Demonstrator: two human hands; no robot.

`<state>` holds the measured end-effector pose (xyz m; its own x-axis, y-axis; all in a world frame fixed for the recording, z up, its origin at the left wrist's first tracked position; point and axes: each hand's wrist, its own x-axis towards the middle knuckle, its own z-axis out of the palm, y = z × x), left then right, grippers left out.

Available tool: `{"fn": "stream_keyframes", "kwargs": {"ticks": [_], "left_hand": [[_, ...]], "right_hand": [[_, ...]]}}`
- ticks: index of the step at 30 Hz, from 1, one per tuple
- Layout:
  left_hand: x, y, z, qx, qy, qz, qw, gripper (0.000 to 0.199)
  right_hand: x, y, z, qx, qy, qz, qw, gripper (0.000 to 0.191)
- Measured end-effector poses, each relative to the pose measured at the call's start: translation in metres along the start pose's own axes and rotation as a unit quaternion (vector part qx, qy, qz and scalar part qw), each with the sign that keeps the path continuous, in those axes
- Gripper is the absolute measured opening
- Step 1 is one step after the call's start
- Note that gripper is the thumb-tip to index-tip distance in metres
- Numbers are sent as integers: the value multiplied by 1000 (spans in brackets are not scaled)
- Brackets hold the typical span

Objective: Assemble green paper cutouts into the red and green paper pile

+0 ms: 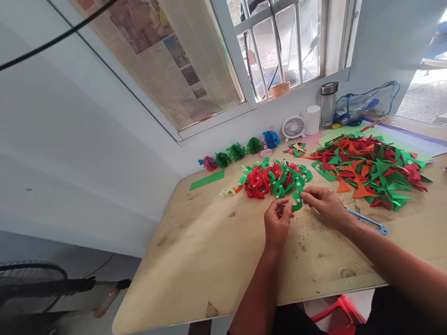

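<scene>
Between my two hands is a curved green paper cutout (pixel 297 201) with small white squares on it. My left hand (pixel 278 218) pinches toward its left edge, thumb and fingertips close together. My right hand (pixel 324 204) grips its upper right side with the thumb and forefinger. Just beyond them lies a heap of red and green paper cutouts (pixel 258 180), many carrying the same white squares. A light blue utility knife (pixel 370 221) rests on the table, partly behind my right forearm.
At the right is a big pile of red, green and orange paper scraps (pixel 370 167). Along the wall stand folded paper figures (pixel 236 151), a small white fan (pixel 293 127), a white cylinder (pixel 312 120) and a glass bottle (pixel 328 107). A green strip (pixel 207 180) lies on the wooden table (pixel 195 251).
</scene>
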<state>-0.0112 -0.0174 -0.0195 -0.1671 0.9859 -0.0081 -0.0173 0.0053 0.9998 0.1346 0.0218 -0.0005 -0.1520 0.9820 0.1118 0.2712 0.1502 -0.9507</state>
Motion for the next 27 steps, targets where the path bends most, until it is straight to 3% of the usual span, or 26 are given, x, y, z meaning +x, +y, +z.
{"fn": "stream_keyframes", "kwargs": {"ticks": [5, 19, 27], "left_hand": [[-4, -1, -1, 38, 45, 82, 995, 24], [3, 11, -5, -32, 120, 19, 992, 29], [-5, 6, -3, 8, 135, 66, 989, 41]], "right_hand": [[0, 2, 2, -10, -3, -9, 1000, 39], [-2, 3, 2, -35, -6, -2, 999, 36], [-1, 7, 2, -40, -6, -13, 999, 36]]}}
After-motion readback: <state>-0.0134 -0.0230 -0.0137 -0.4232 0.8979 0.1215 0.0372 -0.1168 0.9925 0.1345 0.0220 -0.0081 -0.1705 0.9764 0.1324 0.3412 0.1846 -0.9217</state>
